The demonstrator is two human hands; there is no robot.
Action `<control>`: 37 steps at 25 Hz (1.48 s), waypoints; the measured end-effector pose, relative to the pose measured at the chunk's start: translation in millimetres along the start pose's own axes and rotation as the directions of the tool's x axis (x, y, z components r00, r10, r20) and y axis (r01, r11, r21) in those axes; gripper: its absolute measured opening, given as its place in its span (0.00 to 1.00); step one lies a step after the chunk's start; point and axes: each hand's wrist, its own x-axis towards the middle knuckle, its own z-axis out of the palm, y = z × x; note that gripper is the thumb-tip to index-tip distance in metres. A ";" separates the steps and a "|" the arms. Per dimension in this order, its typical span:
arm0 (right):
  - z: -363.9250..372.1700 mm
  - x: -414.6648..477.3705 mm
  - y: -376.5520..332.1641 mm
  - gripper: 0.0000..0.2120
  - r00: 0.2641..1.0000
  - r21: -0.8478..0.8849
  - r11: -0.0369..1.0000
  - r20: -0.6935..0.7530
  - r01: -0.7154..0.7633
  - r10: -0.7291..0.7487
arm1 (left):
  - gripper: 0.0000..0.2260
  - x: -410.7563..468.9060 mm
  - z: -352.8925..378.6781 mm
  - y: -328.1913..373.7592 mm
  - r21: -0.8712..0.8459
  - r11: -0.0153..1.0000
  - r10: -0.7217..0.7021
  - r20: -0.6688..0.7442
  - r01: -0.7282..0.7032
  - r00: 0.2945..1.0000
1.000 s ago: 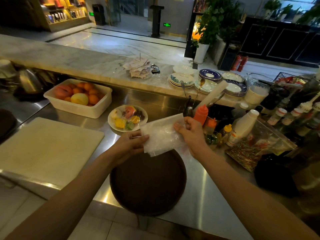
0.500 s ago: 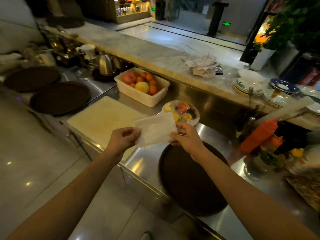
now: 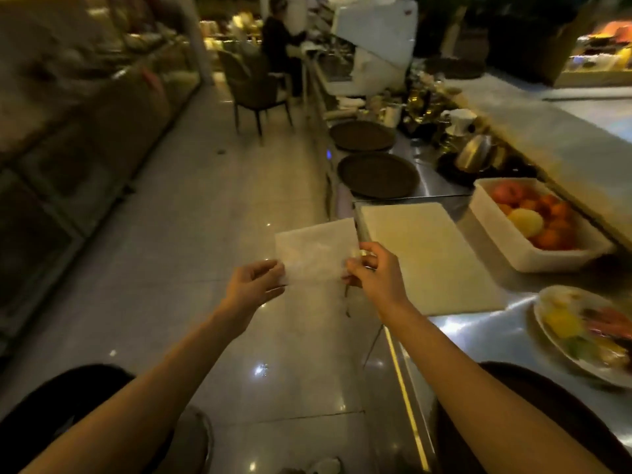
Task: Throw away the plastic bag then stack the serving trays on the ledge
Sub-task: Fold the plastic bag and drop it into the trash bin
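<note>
Holding item: plastic bag [image 3: 316, 251], flat, pinched at its lower corners by left hand [image 3: 254, 285] and right hand [image 3: 372, 273], fingers closed on it, above the floor [image 3: 191, 234] beside the tabletop [image 3: 478, 330]. Serving trays: two [image 3: 378, 175] [image 3: 362, 135] on the far tabletop, one [image 3: 547, 422] near the right forearm.

The plastic bag [image 3: 314, 251] is a flat, translucent, whitish rectangle, held upright in the air over the tiled floor, just beside the counter's near edge; its two lower corners are pinched, one on each side; three round, dark brown serving trays lie flat on the steel counter: one [image 3: 561, 422] at the near end, partly cut off by the frame; a second [image 3: 378, 175] beyond the cutting board; a third [image 3: 362, 135] just behind it, apart from it.
</note>
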 end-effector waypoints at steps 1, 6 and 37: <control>25.8 -4.8 3.2 0.12 0.997 0.016 1.000 0.072 -0.010 0.009 | 0.11 -21.4 -22.0 -3.3 -0.010 1.000 0.017 -0.085 -0.018 0.996; 124.9 -46.5 18.9 0.13 0.937 -0.018 0.999 0.346 -0.033 0.037 | 0.10 -100.6 -97.3 -27.9 0.010 1.000 0.014 -0.499 -0.011 0.867; 528.7 -177.8 107.7 0.16 0.616 -0.475 0.828 0.758 0.297 0.214 | 0.07 -247.3 -452.0 -150.8 -0.337 0.927 -0.373 -0.790 0.163 0.486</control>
